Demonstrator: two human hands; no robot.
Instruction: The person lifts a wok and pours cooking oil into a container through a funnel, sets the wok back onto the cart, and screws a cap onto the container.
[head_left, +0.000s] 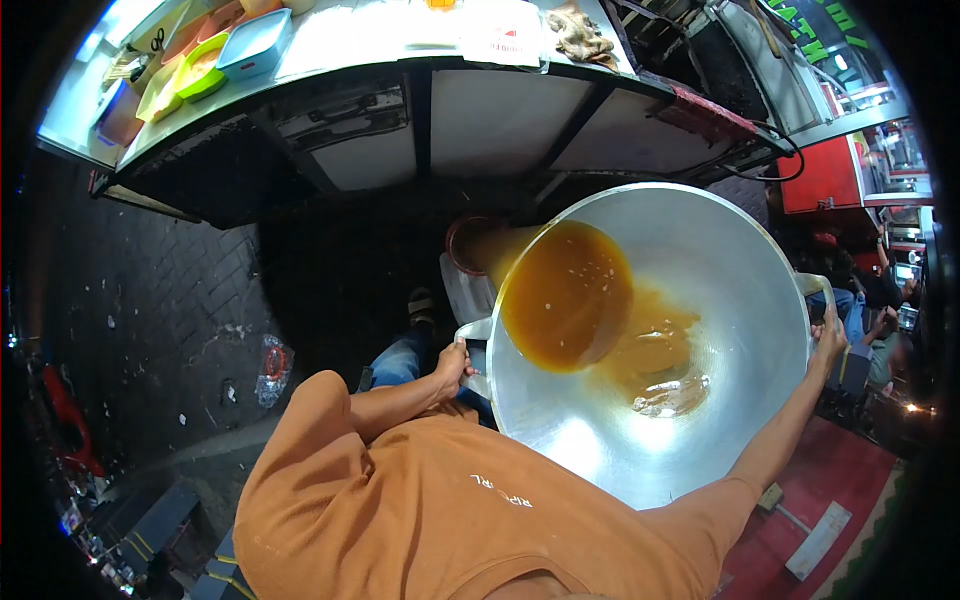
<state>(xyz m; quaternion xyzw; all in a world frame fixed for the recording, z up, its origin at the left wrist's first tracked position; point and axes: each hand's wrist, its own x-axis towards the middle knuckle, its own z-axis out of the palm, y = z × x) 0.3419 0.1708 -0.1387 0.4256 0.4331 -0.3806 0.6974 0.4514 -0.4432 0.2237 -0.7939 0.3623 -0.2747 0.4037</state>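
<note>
A big silver wok (740,400) with two loop handles fills the right middle of the view, held tilted in front of my body. My left hand (456,366) is closed round its left handle, and my right hand (829,338) grips the handle on the far right. Brown, cloudy liquid (565,295) pools against the wok's far left rim, and some runs over that edge in a blurred stream. Below the stream stands a reddish bucket (466,245), partly hidden by the stream and the dark. A wet, shiny patch lies in the wok's base.
Ahead is a stall counter (490,125) holding a blue container (254,45), a green bowl (203,68) and a crumpled cloth (580,36). A red cabinet (820,170) and seated people are at the right. Clear plastic litter (273,370) lies on the paving (170,300).
</note>
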